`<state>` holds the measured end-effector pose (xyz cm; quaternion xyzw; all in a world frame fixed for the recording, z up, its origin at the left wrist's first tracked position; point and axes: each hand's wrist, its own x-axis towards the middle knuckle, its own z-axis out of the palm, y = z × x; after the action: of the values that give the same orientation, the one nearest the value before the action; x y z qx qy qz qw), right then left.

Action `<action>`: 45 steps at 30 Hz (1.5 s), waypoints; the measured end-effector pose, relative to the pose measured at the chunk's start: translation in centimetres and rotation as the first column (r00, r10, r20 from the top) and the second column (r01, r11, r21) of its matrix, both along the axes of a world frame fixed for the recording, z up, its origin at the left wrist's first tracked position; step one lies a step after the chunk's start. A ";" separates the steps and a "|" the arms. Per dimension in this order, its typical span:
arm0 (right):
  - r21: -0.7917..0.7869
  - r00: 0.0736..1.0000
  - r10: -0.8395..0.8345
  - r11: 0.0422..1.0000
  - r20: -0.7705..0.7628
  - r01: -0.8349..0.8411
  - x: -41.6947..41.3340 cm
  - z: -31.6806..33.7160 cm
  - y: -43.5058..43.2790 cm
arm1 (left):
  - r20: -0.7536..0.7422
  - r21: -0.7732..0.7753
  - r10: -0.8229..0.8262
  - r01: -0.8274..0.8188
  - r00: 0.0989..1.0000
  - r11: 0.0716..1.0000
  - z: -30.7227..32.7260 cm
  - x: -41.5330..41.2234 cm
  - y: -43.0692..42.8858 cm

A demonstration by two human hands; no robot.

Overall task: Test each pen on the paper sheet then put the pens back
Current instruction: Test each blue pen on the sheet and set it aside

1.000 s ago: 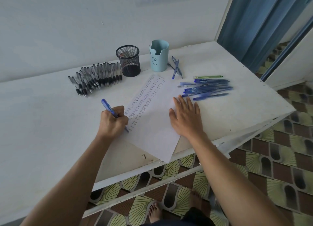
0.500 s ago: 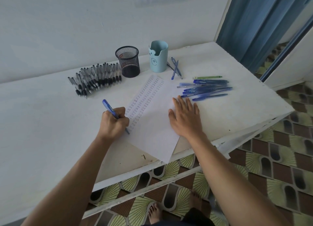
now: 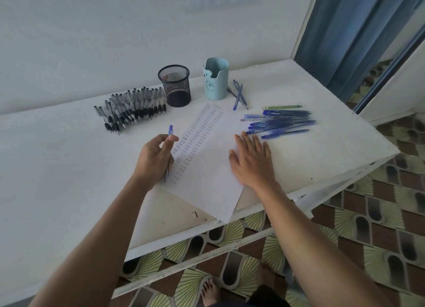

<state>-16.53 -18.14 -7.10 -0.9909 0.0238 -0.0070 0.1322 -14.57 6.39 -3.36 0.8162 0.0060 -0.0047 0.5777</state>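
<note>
pen [image 3: 170, 131], gripped by the left hand [image 3: 154, 159], has turned; right hand [image 3: 251, 161] stays flat on paper [image 3: 207, 175].

A white table [image 3: 57, 168] stands against a pale wall [image 3: 115, 30]. A blue curtain [image 3: 356, 30] hangs at its far right. Patterned brown-and-green tiles [image 3: 379, 237] cover the floor below, behind a white rail [image 3: 207, 253].

Table [image 3: 57, 157]: sheet [image 3: 207, 168], pens [image 3: 280, 122], holders [image 3: 176, 88], perhaps nail [image 3: 195, 213]
</note>
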 end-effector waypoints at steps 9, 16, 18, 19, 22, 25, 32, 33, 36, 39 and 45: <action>-0.006 1.000 -0.001 1.000 0.005 0.001 0.1 0.0 0.0 | -0.083 0.112 0.046 -0.037 0.995 0.993 0.4 0.6 -0.8; 0.052 1.000 -0.008 0.999 -0.006 0.009 0.2 0.1 0.0 | -0.147 0.174 0.074 -0.048 0.986 0.984 0.9 0.7 -1.2; 0.136 1.000 -0.025 0.990 -0.006 0.026 0.3 0.5 -0.1 | -0.201 0.181 0.047 -0.010 0.978 0.983 1.1 1.0 -1.3; 0.184 0.999 -0.034 0.982 0.001 0.034 0.4 0.8 -0.2 | -0.222 0.187 0.021 0.021 0.975 0.982 1.3 1.1 -1.4; 0.293 0.992 -0.041 0.956 0.119 0.004 0.3 1.1 -1.0 | -0.218 0.375 -0.086 0.165 0.972 0.912 2.0 1.4 -1.8; 0.327 0.936 -0.106 0.945 0.336 -0.010 0.2 1.3 -2.8 | -0.171 0.420 -0.127 0.189 0.977 0.888 3.0 2.0 -3.4; 0.103 0.966 -0.229 0.971 0.123 0.218 2.5 1.1 -8.5 | -0.257 -0.086 -0.101 0.081 0.961 0.993 2.9 5.5 -10.0; 0.086 0.971 -0.228 0.971 0.077 0.221 2.8 1.1 -9.0 | -0.282 -0.131 -0.137 0.104 0.950 0.986 2.9 6.3 -11.1; 0.050 0.976 -0.218 0.975 0.004 0.217 3.5 1.0 -9.4 | -0.276 -0.116 -0.204 0.178 0.939 0.977 2.8 9.0 -14.6; 0.016 0.977 -0.213 0.977 0.008 0.213 4.0 0.7 -9.3 | -0.206 -0.004 -0.183 0.186 0.961 0.982 2.9 12.4 -18.2; 0.029 0.979 -0.204 0.978 0.002 0.204 4.2 0.8 -9.1 | -0.086 0.418 -0.101 0.128 0.991 0.899 3.2 18.5 -23.3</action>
<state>-12.33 -27.26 -6.34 -0.9812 0.1253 -0.0225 0.1451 3.89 -16.92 -0.20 0.9204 -0.0233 -0.0628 0.3853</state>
